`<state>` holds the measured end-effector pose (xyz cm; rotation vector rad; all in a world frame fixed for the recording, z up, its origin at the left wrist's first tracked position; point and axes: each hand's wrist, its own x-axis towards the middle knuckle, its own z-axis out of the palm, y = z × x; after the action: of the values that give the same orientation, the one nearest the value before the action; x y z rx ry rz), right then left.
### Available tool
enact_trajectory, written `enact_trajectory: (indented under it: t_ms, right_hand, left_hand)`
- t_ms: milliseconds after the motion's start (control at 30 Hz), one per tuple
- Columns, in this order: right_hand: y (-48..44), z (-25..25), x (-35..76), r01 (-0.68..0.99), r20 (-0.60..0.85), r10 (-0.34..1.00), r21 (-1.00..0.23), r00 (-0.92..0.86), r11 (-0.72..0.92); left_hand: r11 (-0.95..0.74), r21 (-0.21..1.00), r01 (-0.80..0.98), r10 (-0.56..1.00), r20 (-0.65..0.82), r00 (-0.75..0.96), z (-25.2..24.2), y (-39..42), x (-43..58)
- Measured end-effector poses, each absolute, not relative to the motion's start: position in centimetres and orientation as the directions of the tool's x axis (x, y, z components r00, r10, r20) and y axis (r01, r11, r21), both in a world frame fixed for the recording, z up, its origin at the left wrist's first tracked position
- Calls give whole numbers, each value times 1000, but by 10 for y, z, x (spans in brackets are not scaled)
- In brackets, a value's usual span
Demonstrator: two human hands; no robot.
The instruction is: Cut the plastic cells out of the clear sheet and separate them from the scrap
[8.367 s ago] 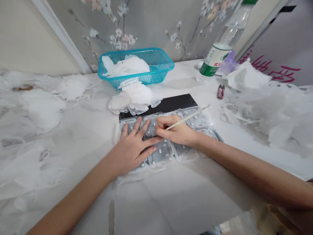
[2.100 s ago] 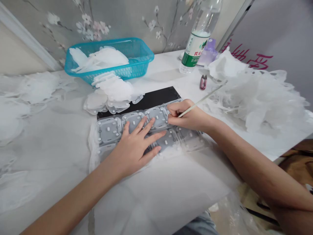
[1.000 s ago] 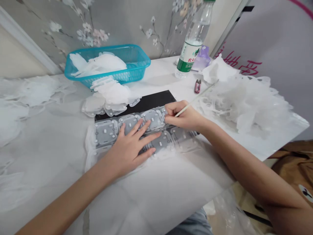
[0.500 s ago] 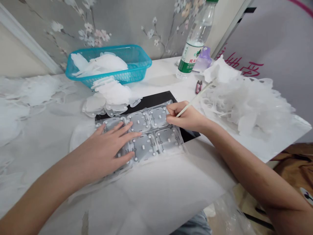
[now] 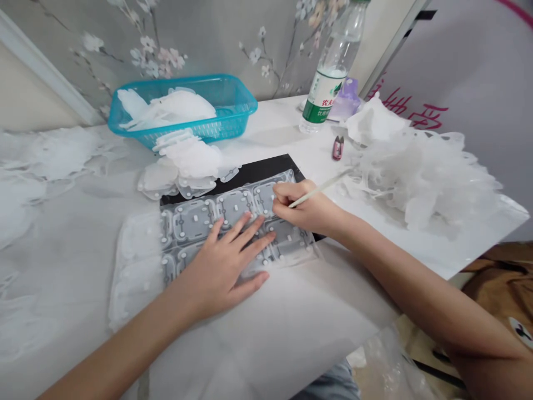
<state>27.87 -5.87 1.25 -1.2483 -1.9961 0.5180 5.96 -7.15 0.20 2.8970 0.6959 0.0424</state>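
A translucent sheet with rounded-square shapes and small white dots lies partly over a black board. My left hand rests flat on its lower middle, fingers spread, holding nothing. My right hand is closed around a thin pale stick at the sheet's upper right; the stick's lower tip is hidden by the fingers. Just behind the sheet, a pile of loose translucent pieces overlaps the board's back left edge.
A blue basket of white pieces stands at the back, with a water bottle and a small pink object to its right. Tangled white scraps lie at right. More translucent pieces cover the left side.
My left hand has slid right across the sheet, uncovering its left part. My right hand has shifted slightly left, and the stick in it now leans lower.
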Motion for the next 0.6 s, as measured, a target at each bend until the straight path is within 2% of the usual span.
enact_trajectory:
  t_ms: [100,300,600]
  right_hand:
    - [-58,20,285,658,292,897,-610,-331,441]
    - [-55,29,303,703,195,940,-625,-280,339]
    - [-55,22,303,600,188,955,-745,-229,291]
  left_hand:
    - [-870,154,469,472,-21,881,3,-73,61]
    - [-859,169,484,483,-46,874,5,-74,62]
    - [-860,187,475,479,-26,877,5,-74,61]
